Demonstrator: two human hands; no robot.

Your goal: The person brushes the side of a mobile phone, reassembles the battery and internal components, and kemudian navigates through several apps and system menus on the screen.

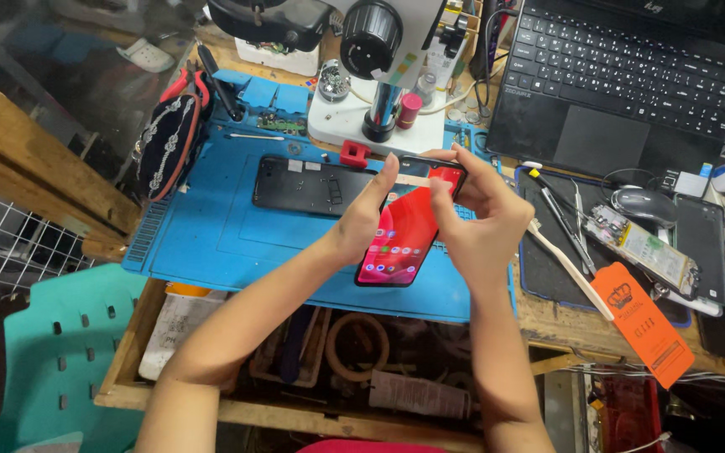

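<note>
Risks first: phone (pixel 403 231) is held up off the blue mat (pixel 211 243), w/ only fingertip grip, so a slip drops it onto the mat or the dark back cover (pixel 312 186) lying just behind. The pale strip (pixel 417 179) at the phone's top edge is thin; an uneven pull could prob tear it or lay it crooked. The wooden stick (pixel 565 267) and tweezers (pixel 565 220) lie near the right forearm, and an elbow shift could knock them.

Pose: both forearms come up from bottom of view, meeting over the mat centre. Left hand (pixel 361 220) cups the phone's left edge, fingers curled round it, thumb up along the side, closed on the phone. Right hand (pixel 476 222) is at the right edge, thumb and forefinger pinched on the strip near the top, other fingers bracing the phone. Screen is lit red, facing up, tilted. Microscope (pixel 371 50) stands behind, laptop (pixel 623 80) at right.
</note>
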